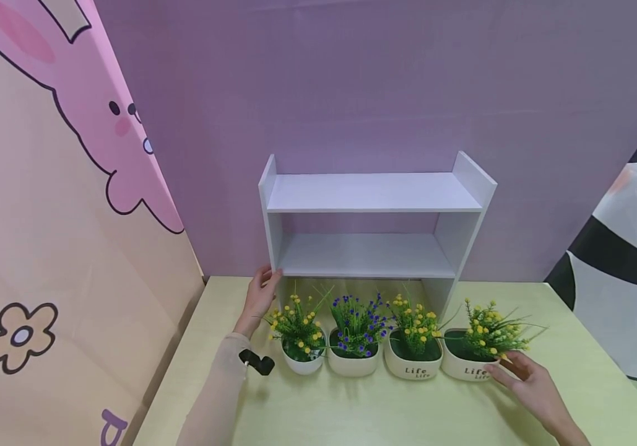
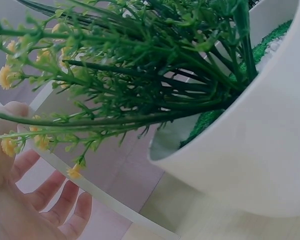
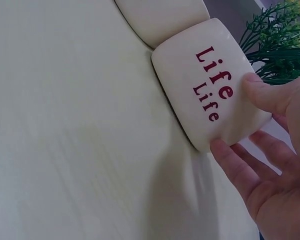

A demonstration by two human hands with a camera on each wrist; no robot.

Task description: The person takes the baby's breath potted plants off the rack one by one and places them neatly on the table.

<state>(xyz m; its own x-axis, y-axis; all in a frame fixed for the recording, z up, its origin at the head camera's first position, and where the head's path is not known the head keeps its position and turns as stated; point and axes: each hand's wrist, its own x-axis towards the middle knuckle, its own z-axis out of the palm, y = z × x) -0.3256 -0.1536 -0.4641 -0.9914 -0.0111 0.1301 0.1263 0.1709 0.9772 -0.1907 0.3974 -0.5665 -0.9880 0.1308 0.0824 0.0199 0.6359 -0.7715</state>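
Note:
A white two-tier shelf (image 1: 374,193) stands on the table against the purple backdrop. My left hand (image 1: 259,298) holds the front edge of its left side panel, with the thumb at the edge and the fingers (image 2: 50,187) along the outer side. My right hand (image 1: 532,387) grips the right end of the rightmost white flower pot (image 1: 465,370). That pot bears "Life" lettering, holds yellow artificial flowers (image 1: 488,331) and stands on the table; in the right wrist view the thumb (image 3: 267,95) lies near its rim.
Left of the held pot stand another lettered pot (image 1: 414,370) with yellow flowers, a pot (image 1: 353,365) with blue-purple flowers and a rounder white pot (image 1: 303,367) with yellow ones. All line up on the pale table (image 1: 385,415) before the shelf. Printed panels flank both sides.

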